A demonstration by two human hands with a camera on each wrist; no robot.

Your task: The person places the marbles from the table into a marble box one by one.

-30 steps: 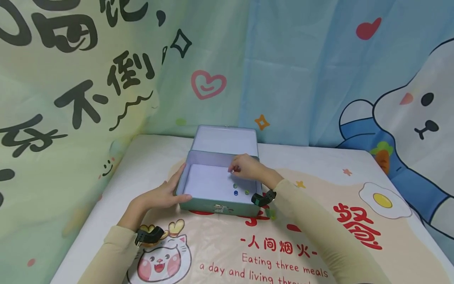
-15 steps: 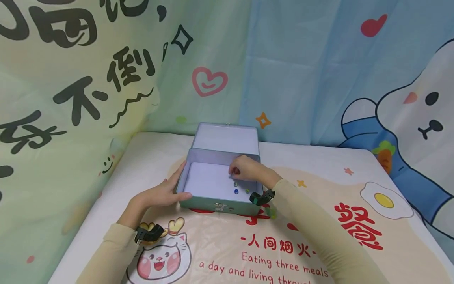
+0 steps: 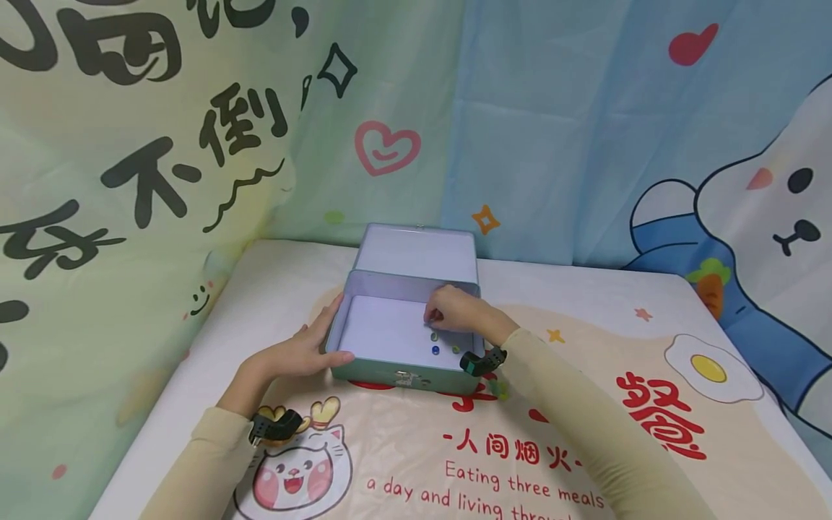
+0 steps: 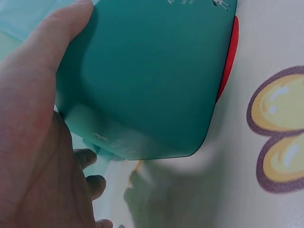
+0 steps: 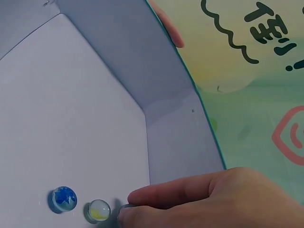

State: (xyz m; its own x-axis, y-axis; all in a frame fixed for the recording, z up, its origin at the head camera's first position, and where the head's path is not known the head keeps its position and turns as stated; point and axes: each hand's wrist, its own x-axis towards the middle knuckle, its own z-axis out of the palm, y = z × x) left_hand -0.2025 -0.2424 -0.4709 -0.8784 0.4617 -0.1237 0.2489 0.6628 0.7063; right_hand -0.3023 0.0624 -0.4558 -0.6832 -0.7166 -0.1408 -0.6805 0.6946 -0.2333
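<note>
A metal box (image 3: 370,370), green outside and pale inside, stands with its lid (image 3: 416,253) raised at the back. My left hand (image 3: 305,354) rests against its left side, thumb on the front corner and fingers stretched along the wall. In the left wrist view the fingertips (image 4: 96,186) hang beside the green wall. Inside, at the right, my right hand (image 3: 455,310) pinches a small glass marble (image 5: 124,207) between thumb and forefinger, mostly covered by them. A blue marble (image 5: 64,198) and a clear marble with yellow (image 5: 99,210) lie nearby; another marble (image 3: 456,349) sits further right.
The box stands on a printed tablecloth (image 3: 507,412) with a cartoon cat, a fried egg and lettering. A patterned curtain (image 3: 520,144) hangs behind the table. Each wrist wears a black band, such as the right wristband (image 3: 482,362).
The head view has shifted slightly. My right hand stays low over the box floor with little movement at its fingertips, and the left hand keeps its place on the box.
</note>
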